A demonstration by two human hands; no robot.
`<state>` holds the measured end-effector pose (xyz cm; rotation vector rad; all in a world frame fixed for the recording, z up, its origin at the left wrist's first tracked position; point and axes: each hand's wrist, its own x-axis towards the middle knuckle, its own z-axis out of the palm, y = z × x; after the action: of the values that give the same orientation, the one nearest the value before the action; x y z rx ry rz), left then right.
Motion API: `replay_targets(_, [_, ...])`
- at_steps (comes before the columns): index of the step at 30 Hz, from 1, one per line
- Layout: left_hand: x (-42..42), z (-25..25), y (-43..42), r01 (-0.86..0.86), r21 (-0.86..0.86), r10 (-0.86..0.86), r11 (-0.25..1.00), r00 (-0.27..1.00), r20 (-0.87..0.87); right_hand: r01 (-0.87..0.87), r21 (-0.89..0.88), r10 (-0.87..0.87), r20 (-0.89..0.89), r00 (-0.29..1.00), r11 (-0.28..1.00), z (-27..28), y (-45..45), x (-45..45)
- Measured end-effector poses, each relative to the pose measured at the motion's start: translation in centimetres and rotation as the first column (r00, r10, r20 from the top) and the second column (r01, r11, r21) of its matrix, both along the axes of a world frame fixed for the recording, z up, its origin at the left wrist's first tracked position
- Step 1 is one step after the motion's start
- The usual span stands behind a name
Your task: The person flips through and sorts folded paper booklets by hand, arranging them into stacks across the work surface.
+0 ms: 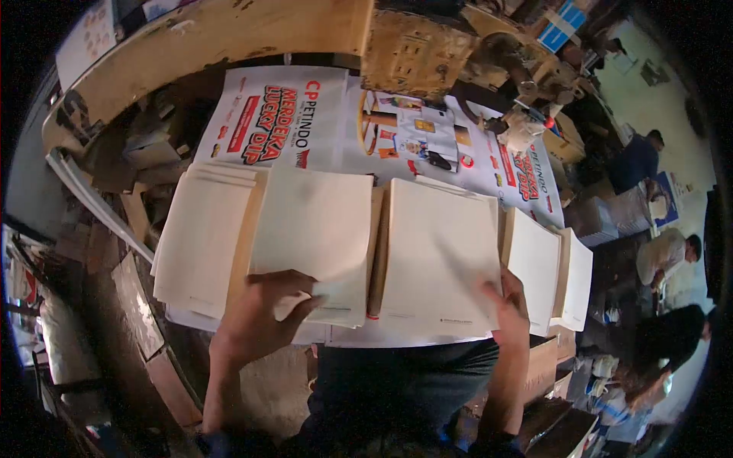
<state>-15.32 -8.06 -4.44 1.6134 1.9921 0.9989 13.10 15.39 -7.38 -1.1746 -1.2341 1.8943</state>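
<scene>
Several stacks of cream paper sheets lie side by side across a printed poster sheet (324,122). My left hand (267,313) is at the lower left corner of the second stack (313,221), thumb and fingers curved toward each other at the bottom edge; whether a sheet is between them is too small to tell. My right hand (510,309) touches the lower right edge of the third stack (439,244), its fingers blurred. To the left lies another stack (202,237). Two narrower-looking stacks (532,259) (576,278) stand at the right.
A wooden machine part (416,49) rises behind the poster, with a metal mechanism (527,126) at its right. A curved wooden edge (191,42) runs along the back left. Cardboard boxes (538,370) sit at lower right. Several people (664,256) are farther off at the right.
</scene>
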Motion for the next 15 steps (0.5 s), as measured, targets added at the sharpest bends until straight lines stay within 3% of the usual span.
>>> replay_targets(2, [-0.1, 0.6, -2.2, -0.34, -0.097, 0.351, 0.935, 0.862, 0.366, -0.213, 0.39, 0.124, 0.241, 0.963, 0.896, 2.5, -1.7, -2.0])
replay_targets(3, [-0.4, -0.5, -3.7, -0.477, 0.12, 0.343, 0.871, 0.763, 0.548, -0.161, 0.343, 0.102, 0.182, 0.978, 0.925, 2.5, -1.7, -1.9])
replay_targets(4, [-0.6, -2.1, -5.1, -0.619, 0.294, 0.273, 0.729, 0.655, 0.705, -0.181, 0.337, 0.122, 0.189, 0.974, 0.924, 2.1, -1.9, -2.1])
replay_targets(5, [-0.6, -3.1, -5.7, -0.81, 0.268, 0.285, 0.522, 0.462, 0.84, -0.068, 0.306, 0.031, 0.123, 0.992, 0.949, 1.5, -2.3, -2.6])
replay_targets(6, [-1.8, -3.8, -6.0, -0.816, 0.306, 0.099, 0.49, 0.401, 0.911, 0.057, 0.269, -0.074, 0.053, 0.996, 0.961, 1.1, -2.9, -3.2])
replay_targets(7, [-3.3, -3.9, -6.4, -0.694, 0.395, -0.052, 0.602, 0.459, 0.887, -0.008, 0.297, 0.011, -0.011, 1.0, 0.955, 1.1, -4.2, -4.5])
replay_targets(8, [-4.7, -3.9, -6.3, -0.54, 0.488, -0.216, 0.686, 0.489, 0.845, -0.063, 0.234, 0.048, 0.069, 0.996, 0.97, 1.7, -5.4, -6.3])
replay_targets(9, [-5.2, -3.9, -5.8, -0.52, 0.391, 0.149, 0.76, 0.724, 0.674, -0.263, 0.279, 0.267, 0.023, 0.963, 0.924, 1.8, -5.7, -8.4])
replay_targets(10, [-5.7, -4.4, -5.0, -0.53, 0.297, 0.436, 0.795, 0.838, 0.328, -0.221, 0.287, 0.205, 0.085, 0.975, 0.932, 1.1, -7.8, -9.9])
replay_targets(11, [-6.3, -8.0, -5.4, -0.519, 0.367, 0.545, 0.772, 0.837, 0.036, -0.376, 0.331, 0.361, 0.106, 0.926, 0.866, -0.4, -8.4, -11.4])
replay_targets(12, [-6.2, -7.0, -4.4, -0.544, 0.189, 0.574, 0.818, 0.79, -0.216, -0.424, 0.302, 0.483, -0.158, 0.861, 0.854, 0.0, -9.4, -12.7])
replay_targets(13, [-5.0, -5.2, -3.0, -0.633, 0.041, 0.626, 0.773, 0.772, 0.112, -0.533, 0.446, 0.525, 0.156, 0.837, 0.719, -4.6, -9.4, -14.9])
replay_targets(14, [-4.5, -3.2, -2.8, -0.604, -0.062, 0.601, 0.795, 0.769, 0.219, -0.339, 0.792, 0.376, 0.151, 0.914, 0.507, -10.2, -10.8, -17.4])
replay_targets(15, [-3.1, 0.6, -3.3, -0.566, -0.032, 0.561, 0.824, 0.822, -0.098, -0.545, 0.08, 0.549, -0.054, 0.834, 0.835, -2.4, -11.4, -16.8])
